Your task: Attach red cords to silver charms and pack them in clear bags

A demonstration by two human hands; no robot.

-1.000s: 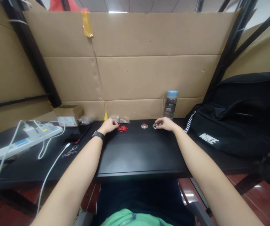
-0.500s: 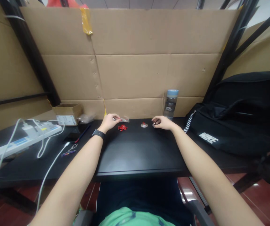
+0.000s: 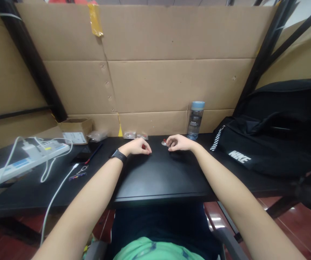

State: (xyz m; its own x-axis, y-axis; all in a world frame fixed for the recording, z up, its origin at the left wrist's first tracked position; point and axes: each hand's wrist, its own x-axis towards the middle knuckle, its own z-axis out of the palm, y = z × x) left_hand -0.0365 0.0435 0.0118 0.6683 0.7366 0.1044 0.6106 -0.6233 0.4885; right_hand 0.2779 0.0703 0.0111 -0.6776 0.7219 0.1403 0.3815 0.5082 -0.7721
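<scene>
My left hand (image 3: 139, 146), with a black watch (image 3: 119, 155) on its wrist, is low over the table with fingers curled together. A bit of red (image 3: 143, 147) shows between its fingers; the hand hides most of the small red pieces there. My right hand (image 3: 179, 143) pinches a small clear disc (image 3: 168, 147) that looks like a suction cup, seen nearly edge-on. Just left of that hand, partly covered by its fingers, a clear suction cup (image 3: 164, 143) with a red hook-like piece on top lies on the table.
Small clear packets (image 3: 129, 135) lie by the cardboard wall (image 3: 155, 86). A water bottle (image 3: 195, 122) stands behind my right hand, with a black bag (image 3: 274, 144) to the right. At left are a power strip (image 3: 27, 164), white cables, a small box (image 3: 76, 130) and a keychain (image 3: 78, 176).
My left hand has left the packets and come right and nearer, over the red pieces. My right hand has moved left, bringing the clear disc beside the suction cup on the table.
</scene>
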